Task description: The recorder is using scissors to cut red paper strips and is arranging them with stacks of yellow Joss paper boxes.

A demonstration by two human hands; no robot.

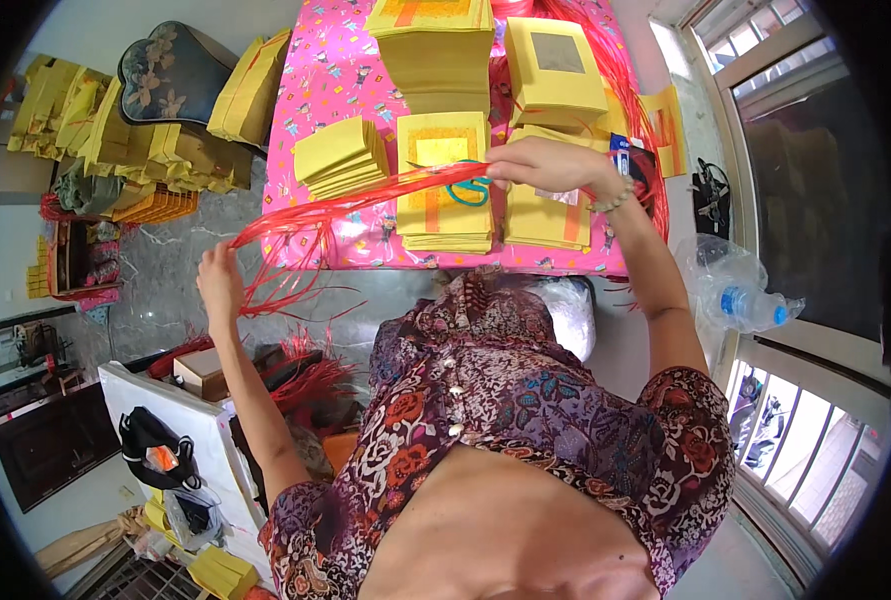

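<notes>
Red strands drawn out over pink-covered bench | left hand, right hand: both clamped on the bundle | done, seemingly: gathering | left, likely: loose tails to even out; yellow paper stacks unwrapped by it

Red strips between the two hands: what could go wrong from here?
The red strips fan into loose ends near the left hand, so they could tangle. They pass over the front middle yellow paper stack in this view; dipping lower, they might drag its top sheets. The teal loop near the right hand looks close to the strips and might get caught, though whether they touch is unclear.
</notes>
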